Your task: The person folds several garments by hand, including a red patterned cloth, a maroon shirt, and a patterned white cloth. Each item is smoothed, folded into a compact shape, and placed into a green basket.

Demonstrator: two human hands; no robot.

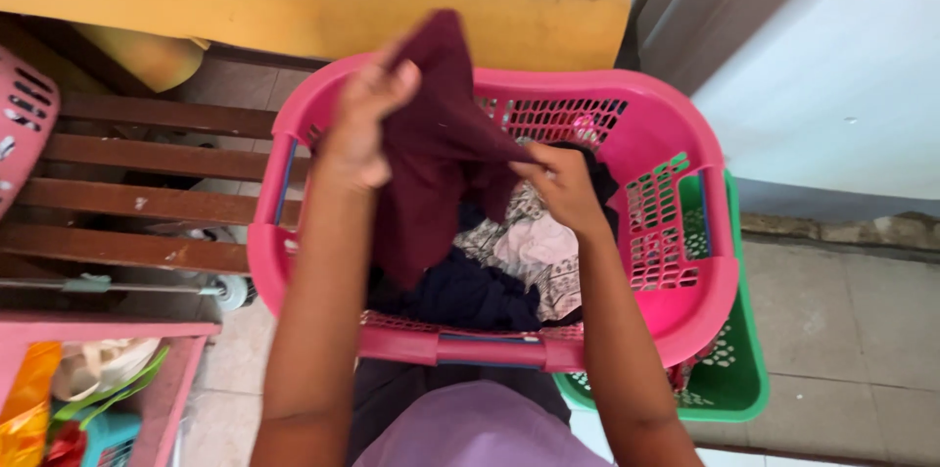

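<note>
left hand (357,124) pinches the maroon garment (441,144) up high over the pink laundry basket (676,281) so it hangs free. right hand (563,188) grips its lower edge w/ fingers closed, spreading the cloth above the other clothes (509,271).

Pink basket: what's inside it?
Pink basket holds a dark navy garment and a pale patterned cloth. Both hands hold a maroon garment above, covering the rest; the bottom is hidden.
</note>
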